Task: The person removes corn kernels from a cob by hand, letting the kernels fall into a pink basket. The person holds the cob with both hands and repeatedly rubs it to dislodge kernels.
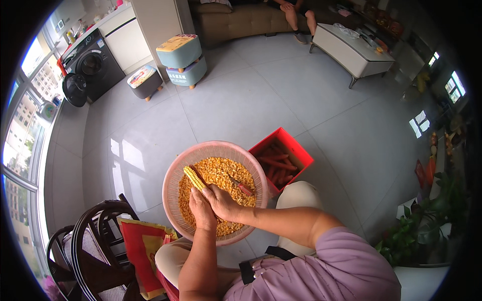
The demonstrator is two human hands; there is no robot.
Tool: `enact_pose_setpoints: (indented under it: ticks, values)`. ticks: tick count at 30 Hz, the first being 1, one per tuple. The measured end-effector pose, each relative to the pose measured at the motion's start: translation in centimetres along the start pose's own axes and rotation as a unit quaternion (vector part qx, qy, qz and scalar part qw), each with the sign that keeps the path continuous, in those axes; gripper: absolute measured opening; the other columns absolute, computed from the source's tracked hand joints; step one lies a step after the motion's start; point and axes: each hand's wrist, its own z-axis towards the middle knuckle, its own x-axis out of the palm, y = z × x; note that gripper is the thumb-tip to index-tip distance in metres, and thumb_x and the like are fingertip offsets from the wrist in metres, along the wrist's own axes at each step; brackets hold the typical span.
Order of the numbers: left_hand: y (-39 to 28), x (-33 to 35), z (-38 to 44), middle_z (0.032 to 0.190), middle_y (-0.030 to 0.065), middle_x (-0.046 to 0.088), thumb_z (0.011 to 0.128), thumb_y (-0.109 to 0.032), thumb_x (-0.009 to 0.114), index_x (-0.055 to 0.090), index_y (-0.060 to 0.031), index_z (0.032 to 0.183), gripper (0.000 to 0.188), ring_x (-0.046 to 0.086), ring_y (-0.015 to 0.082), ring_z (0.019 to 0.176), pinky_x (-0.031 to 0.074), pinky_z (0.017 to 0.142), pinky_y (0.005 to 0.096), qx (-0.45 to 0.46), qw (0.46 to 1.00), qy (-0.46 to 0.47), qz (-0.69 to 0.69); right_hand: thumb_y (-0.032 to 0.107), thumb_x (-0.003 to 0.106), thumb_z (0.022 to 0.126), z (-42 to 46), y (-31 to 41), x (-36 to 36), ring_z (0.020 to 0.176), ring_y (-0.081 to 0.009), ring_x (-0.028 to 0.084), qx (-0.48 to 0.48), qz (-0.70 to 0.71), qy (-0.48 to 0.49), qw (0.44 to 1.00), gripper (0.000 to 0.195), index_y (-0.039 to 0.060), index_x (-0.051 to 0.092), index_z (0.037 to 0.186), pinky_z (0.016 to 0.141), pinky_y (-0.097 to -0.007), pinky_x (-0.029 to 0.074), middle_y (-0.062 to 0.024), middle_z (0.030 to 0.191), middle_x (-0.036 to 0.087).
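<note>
A partly shelled corn cob (194, 178) is gripped in both hands above a pink plastic basket (170, 190). My left hand (202, 210) closes around its lower end. Across that same end lies my right hand (223, 203), its thumb against the kernels. Yellow kernels still cover one face of the cob, while a bare reddish strip shows along its right edge. Loose corn kernels (222, 167) fill the basket's bottom. On them, to the right of my hands, rests a red-handled tool (245, 189) with a narrow metal end; its exact kind is unclear.
Touching the basket's right side is a red box (301, 165) of bare reddish cobs (276, 164). A red and yellow sack (141, 252) stands at left by a dark chair (84, 229). Stools (182, 56), a low table (348, 49) and a seated person (297, 17) are farther off.
</note>
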Motion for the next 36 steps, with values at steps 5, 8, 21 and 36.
enact_pose_setpoints:
  ticks: [5, 8, 21, 36]
  values:
    - [0.9, -0.1, 0.9, 0.089, 0.0055, 0.059, 0.106, -0.029, 0.038, 0.058, -0.0002, 0.102, 0.035, 0.056, 0.0145, 0.077, 0.048, 0.071, 0.0305, 0.026, 1.0, 0.005, 0.007, 0.039, 0.039, 0.104, -0.1, 0.0, -0.2, 0.083, -0.043, 0.062, -0.018, -0.04, -0.017, 0.999, 0.041, -0.0002, 0.052, 0.104, 0.073, -0.0458, 0.049, -0.0263, 0.089, 0.064]
    - [1.3, -0.8, 1.2, 0.088, 0.0057, 0.059, 0.106, -0.027, 0.037, 0.057, -0.0003, 0.103, 0.033, 0.056, 0.0145, 0.078, 0.048, 0.071, 0.0302, 0.033, 0.999, 0.011, 0.007, 0.039, 0.04, 0.104, 0.0, -0.3, 0.1, 0.083, -0.0429, 0.062, -0.034, -0.035, -0.016, 0.999, 0.041, -0.0004, 0.053, 0.103, 0.072, -0.046, 0.049, -0.0262, 0.088, 0.064]
    - [-0.1, 0.6, -0.5, 0.1, 0.0045, 0.059, 0.104, -0.04, 0.042, 0.054, -0.0064, 0.115, 0.037, 0.057, 0.0161, 0.092, 0.049, 0.08, 0.0317, -0.115, 0.988, 0.051, -0.086, 0.039, 0.041, 0.104, 1.9, -1.3, -0.9, 0.095, -0.0356, 0.064, -0.015, -0.017, 0.013, 1.0, 0.045, 0.0, 0.047, 0.125, 0.083, -0.041, 0.05, -0.0243, 0.105, 0.064]
    - [0.3, 0.2, -0.1, 0.093, 0.0068, 0.061, 0.107, -0.029, 0.038, 0.057, -0.0004, 0.108, 0.034, 0.058, 0.0146, 0.08, 0.05, 0.07, 0.0285, 0.02, 0.998, 0.019, -0.056, 0.046, 0.033, 0.103, 0.6, 1.0, -0.9, 0.096, -0.0464, 0.063, -0.014, -0.104, 0.065, 0.992, 0.058, 0.0078, 0.024, 0.147, 0.083, -0.0496, 0.052, -0.0297, 0.111, 0.063]
